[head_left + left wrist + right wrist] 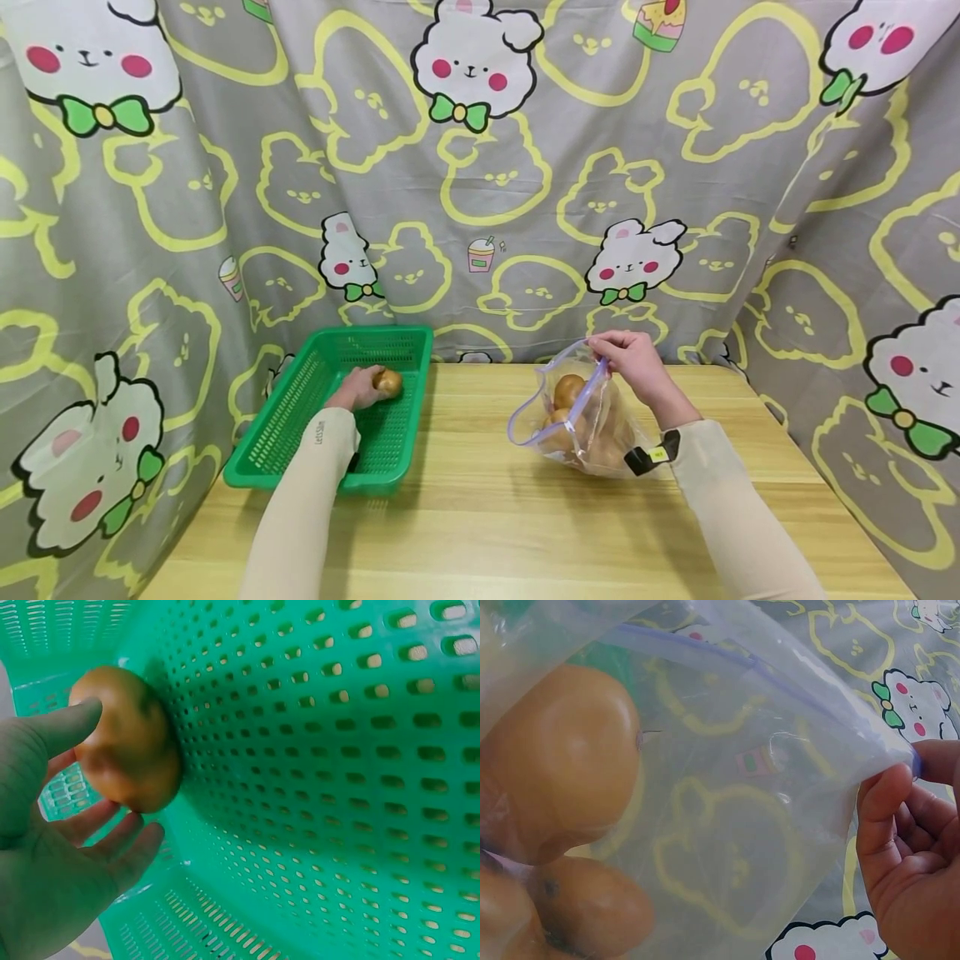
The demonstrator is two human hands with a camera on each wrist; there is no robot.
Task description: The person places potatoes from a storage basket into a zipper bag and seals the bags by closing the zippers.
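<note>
In the head view, my left hand (357,388) reaches into the green basket (415,433) at a brown pear (388,383). The left wrist view has this pear (135,742) beside the basket's perforated wall, the thumb (71,726) over its near side and the fingers curving round and under it. My right hand (632,360) pinches the upper edge of a clear zip bag (600,433) between thumb and fingers, as the right wrist view also shows. The bag's purple-rimmed mouth gapes towards the left. Several brown pears (577,757) lie inside it, one with a thin stem.
Both the basket and the bag rest on a light wooden table (465,500), the basket left and the bag right. A grey curtain (495,175) with cartoon rabbits hangs behind and along both sides. A black strap (652,454) sits on the right wrist.
</note>
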